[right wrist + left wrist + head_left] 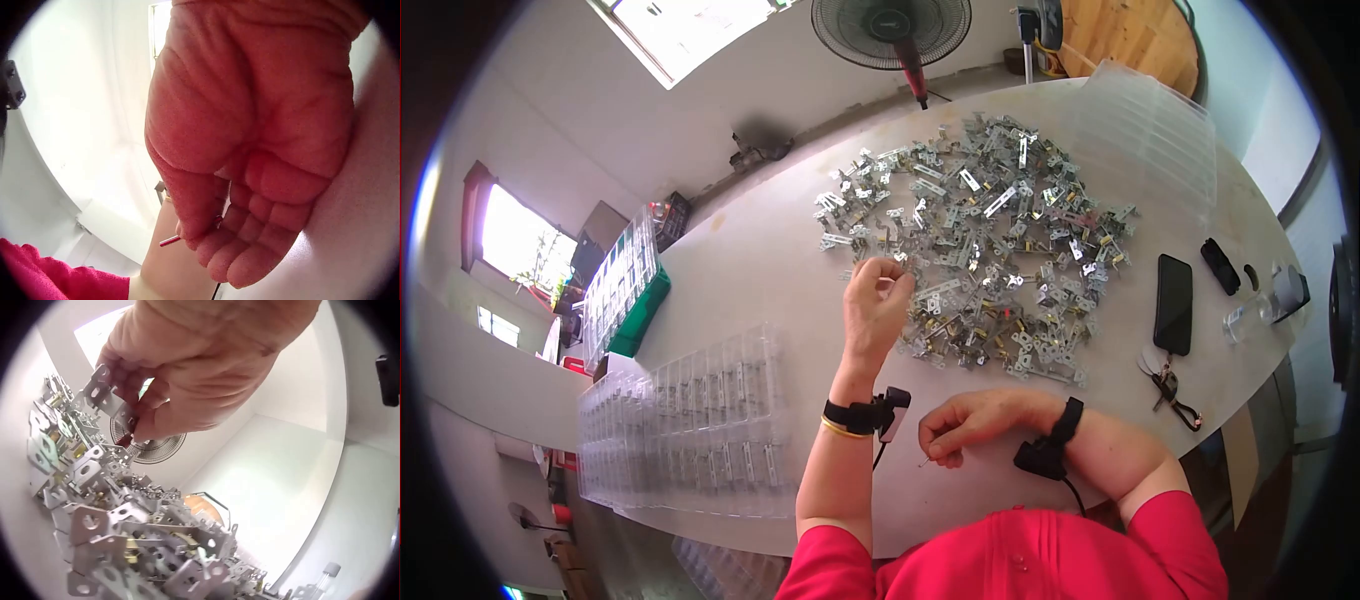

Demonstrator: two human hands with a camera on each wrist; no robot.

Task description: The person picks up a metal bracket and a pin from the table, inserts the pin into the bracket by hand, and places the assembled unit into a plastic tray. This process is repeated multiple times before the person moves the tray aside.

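Note:
In the head view the left hand (877, 308) is at the near left edge of a wide pile of small metal brackets (1000, 230). The left wrist view shows that hand (200, 362) pinching one metal bracket (111, 403) between thumb and fingers, above the pile (144, 537). Near the table's front edge is the right hand (972, 420), fingers curled. In the right wrist view this hand (250, 137) pinches a thin metal pin (169, 240) between thumb and fingers; the rest of the pin is hidden.
Clear divided trays (680, 430) holding brackets lie at the left, a green-sided case (640, 305) behind them. Another clear tray (1150, 130) lies at the back right. A phone (1173, 305), keys (1168, 388), a black case (1220, 266) and a clear bottle (1248, 318) are at the right.

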